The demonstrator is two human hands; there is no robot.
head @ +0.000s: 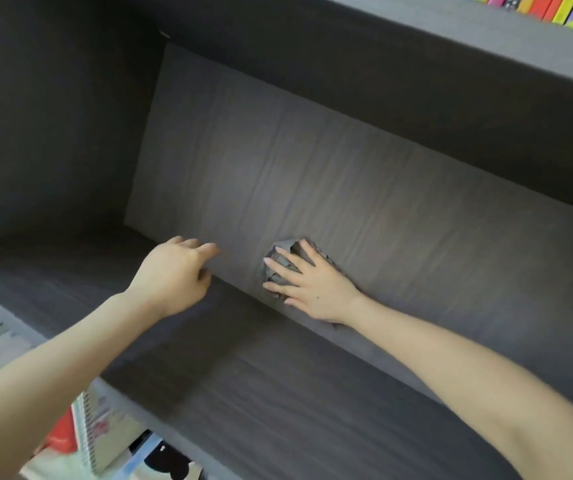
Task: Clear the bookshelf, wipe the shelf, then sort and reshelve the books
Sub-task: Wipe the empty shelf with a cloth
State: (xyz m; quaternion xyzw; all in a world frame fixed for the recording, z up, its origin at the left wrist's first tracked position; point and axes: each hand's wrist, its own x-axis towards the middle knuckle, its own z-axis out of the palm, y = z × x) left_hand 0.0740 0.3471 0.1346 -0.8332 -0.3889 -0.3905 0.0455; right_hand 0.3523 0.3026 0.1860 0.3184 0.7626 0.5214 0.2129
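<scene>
The dark grey wooden shelf (278, 403) holds no books. My right hand (309, 285) lies flat with spread fingers, pressing a crumpled grey cloth (280, 258) against the shelf's back panel (312, 174), just above where the panel meets the shelf board. To its left, my left hand (177, 271) hovers with loosely curled fingers by the back panel and holds nothing.
Colourful book spines (555, 8) stand on the shelf above at the top right. Below the shelf's front edge, at the lower left, lie a spiral notebook (105, 434), a red book (62, 433) and other items. The shelf's side wall (53, 116) closes off the left.
</scene>
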